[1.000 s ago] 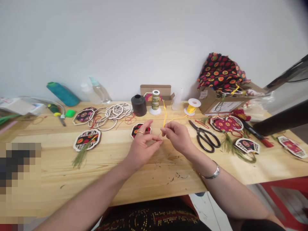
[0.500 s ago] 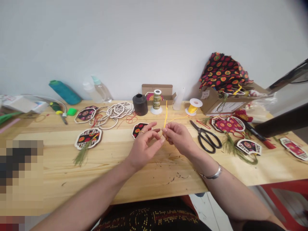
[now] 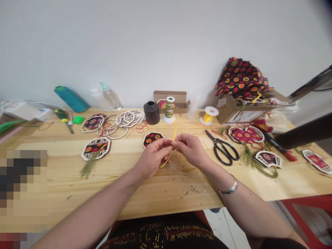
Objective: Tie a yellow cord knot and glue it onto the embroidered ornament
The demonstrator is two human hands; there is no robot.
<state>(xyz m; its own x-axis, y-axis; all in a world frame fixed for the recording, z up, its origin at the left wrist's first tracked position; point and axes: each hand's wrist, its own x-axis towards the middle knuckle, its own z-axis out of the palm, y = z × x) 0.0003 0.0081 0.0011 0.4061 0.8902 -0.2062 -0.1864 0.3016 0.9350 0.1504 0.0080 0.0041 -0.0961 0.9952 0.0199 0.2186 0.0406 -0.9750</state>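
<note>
Both hands meet above the middle of the table. My left hand (image 3: 157, 154) pinches the yellow cord, its fingertips touching those of the other hand. My right hand (image 3: 188, 148) grips the same yellow cord (image 3: 175, 128) between thumb and forefinger. A braided-looking part of the cord stands up above the fingers, and a loose end hangs down to the left. A thin strand runs back to the yellow spool (image 3: 208, 116). Just behind my left hand lies a black patterned plaque (image 3: 152, 138) with a pale edge. The exact crossing of the cord is hidden by fingertips.
Black scissors (image 3: 223, 149) lie right of my right hand. Behind are a black cone (image 3: 151, 112), a green thread spool (image 3: 169, 107) and a small box (image 3: 169, 93). Framed plaques (image 3: 95, 148) lie left. A carton (image 3: 246, 112) with patterned cloth and a black pole (image 3: 303, 129) are right.
My left fingers have closed in from apart and now meet the right hand at the cord. The upright cord has moved slightly left and down, and a loose end now shows below.
</note>
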